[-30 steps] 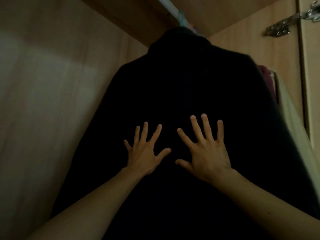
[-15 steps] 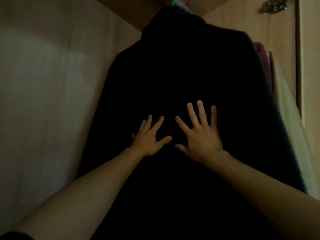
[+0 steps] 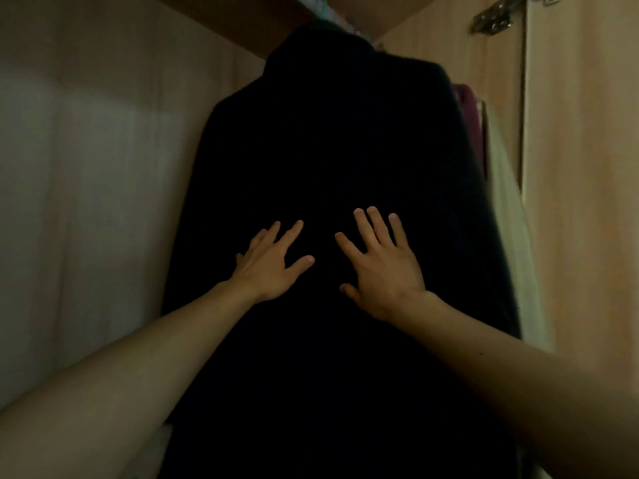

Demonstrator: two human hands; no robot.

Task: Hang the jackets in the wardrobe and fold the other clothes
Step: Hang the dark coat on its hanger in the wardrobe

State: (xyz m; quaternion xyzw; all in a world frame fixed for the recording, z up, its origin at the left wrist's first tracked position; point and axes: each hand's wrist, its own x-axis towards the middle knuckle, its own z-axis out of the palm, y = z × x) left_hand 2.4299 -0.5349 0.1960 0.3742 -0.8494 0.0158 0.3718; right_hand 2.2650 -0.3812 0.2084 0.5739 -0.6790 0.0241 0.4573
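Flatly, left hand [image 3: 268, 271] and right hand [image 3: 383, 271] press the hanging black jacket [image 3: 345, 140].

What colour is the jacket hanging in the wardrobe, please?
Plain black or very dark, seen in the head view: jacket.

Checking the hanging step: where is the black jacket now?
Head view, centre: the black jacket hangs between the wardrobe wall on its left and a pale garment on its right.

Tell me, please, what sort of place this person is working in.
Probably the inside of a wooden wardrobe: a black jacket hangs next to a light wood-grain side panel, a silver metal door hinge sits top right, and a cream garment hangs beside the jacket.
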